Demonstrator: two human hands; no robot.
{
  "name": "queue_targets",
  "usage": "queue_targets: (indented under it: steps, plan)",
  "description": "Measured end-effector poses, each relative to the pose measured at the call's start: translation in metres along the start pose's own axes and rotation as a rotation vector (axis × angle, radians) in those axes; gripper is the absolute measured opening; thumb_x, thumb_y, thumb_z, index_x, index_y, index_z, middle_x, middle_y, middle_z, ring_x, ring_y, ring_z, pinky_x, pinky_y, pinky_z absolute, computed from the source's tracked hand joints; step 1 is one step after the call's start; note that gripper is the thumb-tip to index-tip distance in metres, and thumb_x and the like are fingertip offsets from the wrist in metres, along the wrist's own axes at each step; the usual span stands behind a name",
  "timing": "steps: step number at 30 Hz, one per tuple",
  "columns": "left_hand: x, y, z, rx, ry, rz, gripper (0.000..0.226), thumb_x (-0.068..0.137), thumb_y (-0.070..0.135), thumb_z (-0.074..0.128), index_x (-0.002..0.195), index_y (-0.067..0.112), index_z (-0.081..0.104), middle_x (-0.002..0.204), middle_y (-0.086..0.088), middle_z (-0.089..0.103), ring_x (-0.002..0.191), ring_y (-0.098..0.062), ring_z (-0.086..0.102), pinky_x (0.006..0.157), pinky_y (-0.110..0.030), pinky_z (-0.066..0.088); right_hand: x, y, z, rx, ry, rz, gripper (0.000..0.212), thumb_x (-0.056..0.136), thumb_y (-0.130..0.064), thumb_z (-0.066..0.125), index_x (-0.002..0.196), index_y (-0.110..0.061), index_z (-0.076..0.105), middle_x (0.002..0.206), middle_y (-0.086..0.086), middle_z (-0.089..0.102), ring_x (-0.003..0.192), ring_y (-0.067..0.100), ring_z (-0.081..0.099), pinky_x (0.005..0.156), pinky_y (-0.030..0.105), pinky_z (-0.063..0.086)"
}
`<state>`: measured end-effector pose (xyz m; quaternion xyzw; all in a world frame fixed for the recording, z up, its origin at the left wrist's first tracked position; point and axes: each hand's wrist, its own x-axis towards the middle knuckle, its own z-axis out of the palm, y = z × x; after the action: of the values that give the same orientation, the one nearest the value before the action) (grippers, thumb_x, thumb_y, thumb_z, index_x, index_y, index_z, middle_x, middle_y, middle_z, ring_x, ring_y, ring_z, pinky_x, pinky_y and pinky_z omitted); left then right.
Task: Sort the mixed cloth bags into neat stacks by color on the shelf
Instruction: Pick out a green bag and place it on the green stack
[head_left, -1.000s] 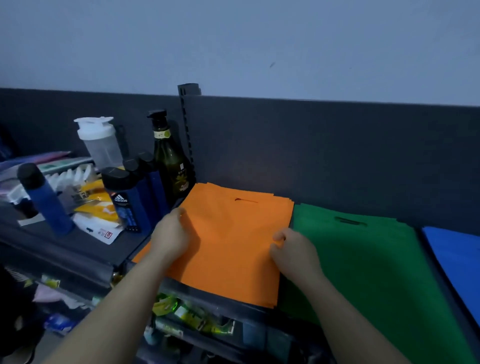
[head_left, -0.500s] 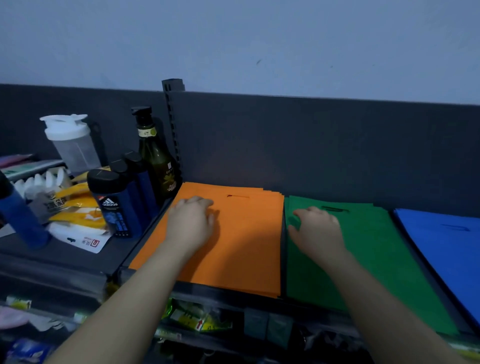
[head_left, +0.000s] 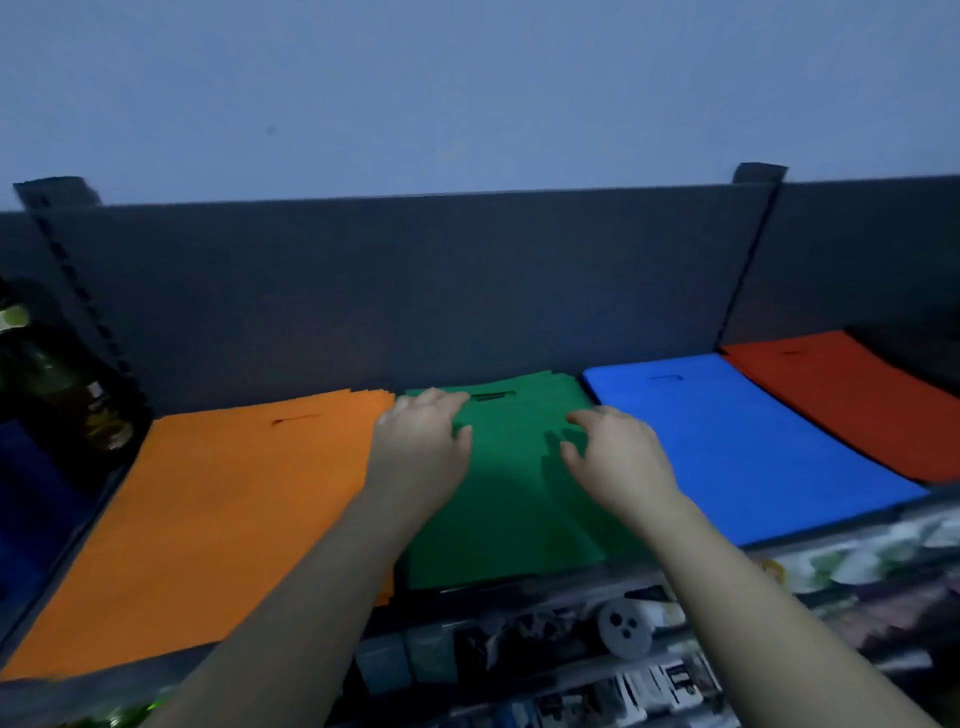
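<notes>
While left hand (head_left: 421, 449) and right hand (head_left: 621, 460) spread open over green stack (head_left: 511, 525), gripping nothing, squaring looks underway; next, nudge fanned far edges beyond fingertips flush.

Four bag stacks (head_left: 208, 519) lie abreast on shelf (head_left: 415, 291)

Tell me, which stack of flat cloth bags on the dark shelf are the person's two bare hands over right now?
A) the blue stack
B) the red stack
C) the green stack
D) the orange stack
C: the left hand and the right hand are both over the green stack of flat cloth bags, which lies between the orange stack and the blue stack.
</notes>
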<state>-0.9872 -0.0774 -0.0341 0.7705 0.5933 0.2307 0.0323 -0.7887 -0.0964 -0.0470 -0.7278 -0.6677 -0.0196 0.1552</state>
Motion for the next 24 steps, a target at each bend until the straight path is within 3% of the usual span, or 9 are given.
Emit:
queue_targets:
  steps: [4,9,24]
  plan:
    - [0.013,0.059,0.025,-0.02,-0.008,0.082,0.045,0.094,0.032,0.051,0.138,0.023,0.049,0.139,0.002,0.052,0.124,-0.023,0.046,0.101,-0.033,0.033,-0.01,0.065,-0.019,-0.051,0.046,0.101,0.037,0.09,-0.034,0.051,0.122,-0.018,0.062,0.12,0.008,0.062,0.108,0.03,0.058,0.091,0.035,0.041]
    - [0.024,0.139,0.059,-0.047,-0.037,0.165,0.045,0.093,0.033,0.05,0.137,0.025,0.049,0.137,0.004,0.053,0.122,-0.022,0.048,0.101,-0.032,0.033,-0.022,0.148,-0.045,-0.06,0.077,0.163,0.044,0.093,-0.038,0.05,0.134,-0.021,0.055,0.128,0.006,0.06,0.115,0.028,0.056,0.099,0.037,0.039]
    - [0.047,0.353,0.148,-0.133,-0.043,0.22,0.045,0.096,0.034,0.047,0.139,0.025,0.047,0.139,0.004,0.051,0.123,-0.023,0.046,0.101,-0.034,0.033,-0.04,0.374,-0.107,-0.144,0.129,0.243,0.041,0.092,-0.036,0.05,0.13,-0.023,0.057,0.125,0.002,0.062,0.113,0.024,0.057,0.101,0.035,0.034]
